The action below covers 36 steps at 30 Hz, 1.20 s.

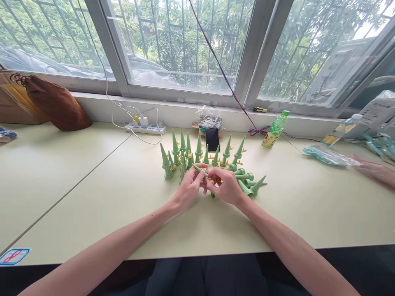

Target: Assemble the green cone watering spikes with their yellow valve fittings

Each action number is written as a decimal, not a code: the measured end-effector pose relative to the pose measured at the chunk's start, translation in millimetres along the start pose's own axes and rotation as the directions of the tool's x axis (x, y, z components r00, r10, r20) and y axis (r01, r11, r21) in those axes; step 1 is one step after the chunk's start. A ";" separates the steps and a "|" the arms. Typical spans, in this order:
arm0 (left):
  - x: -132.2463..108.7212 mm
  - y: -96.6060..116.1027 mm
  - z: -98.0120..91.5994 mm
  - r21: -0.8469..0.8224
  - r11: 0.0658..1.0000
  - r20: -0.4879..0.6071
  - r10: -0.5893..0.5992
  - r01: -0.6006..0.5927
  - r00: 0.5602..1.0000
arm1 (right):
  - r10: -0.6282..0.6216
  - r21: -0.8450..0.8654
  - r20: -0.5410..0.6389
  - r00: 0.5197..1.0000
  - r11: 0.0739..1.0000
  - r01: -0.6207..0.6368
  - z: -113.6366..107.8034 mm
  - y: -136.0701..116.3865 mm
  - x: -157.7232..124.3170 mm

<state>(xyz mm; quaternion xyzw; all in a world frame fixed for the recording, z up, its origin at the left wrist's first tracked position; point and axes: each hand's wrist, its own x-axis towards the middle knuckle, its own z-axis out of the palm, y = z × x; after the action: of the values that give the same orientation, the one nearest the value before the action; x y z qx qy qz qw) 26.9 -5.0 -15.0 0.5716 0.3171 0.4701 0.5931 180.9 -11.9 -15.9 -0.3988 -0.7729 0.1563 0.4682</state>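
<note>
Both my hands meet over the pale green table (92, 193), just in front of a cluster of green cone-shaped spikes (185, 154) with small yellow fittings. My left hand (189, 189) pinches one green spike (199, 169) lying across its fingertips. My right hand (226, 187) is closed on the same piece near its yellow fitting (211, 180). Several spikes stand upright behind my hands. Others lie on their sides at the right (251, 183).
A black phone (212, 139) lies behind the spikes, by a power strip (145, 128) with white cables. A green drink bottle (275, 129) stands at the back right. Another person's hand (375, 172) rests at the far right near plastic bags (328, 155). A brown bag (57, 105) sits at the back left.
</note>
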 end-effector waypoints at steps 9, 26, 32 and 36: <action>-1.1 0.7 -0.5 0.015 1.000 0.033 -0.013 0.013 0.999 | 0.044 0.005 -0.011 0.999 0.999 -0.044 -0.1 -4.0 -1.3; -1.4 2.1 -0.4 0.026 1.000 0.029 -0.016 0.015 0.999 | 0.066 0.013 0.003 0.998 0.998 -0.066 -0.1 -7.0 -0.8; -0.9 0.0 -1.8 0.052 0.999 0.026 -0.015 0.013 1.000 | 0.055 -0.014 0.038 0.998 0.998 -0.054 -2.0 -7.8 0.8; -0.5 -2.5 -3.3 0.059 0.998 0.026 -0.019 0.017 0.999 | 0.047 -0.017 0.052 0.998 0.999 -0.046 -1.9 -6.0 0.9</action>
<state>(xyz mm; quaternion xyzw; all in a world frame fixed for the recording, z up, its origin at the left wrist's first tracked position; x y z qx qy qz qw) 24.2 -3.9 -18.0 0.5920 0.3280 0.4476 0.5844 179.5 -15.3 -10.7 -0.4162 -0.7765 0.1716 0.4408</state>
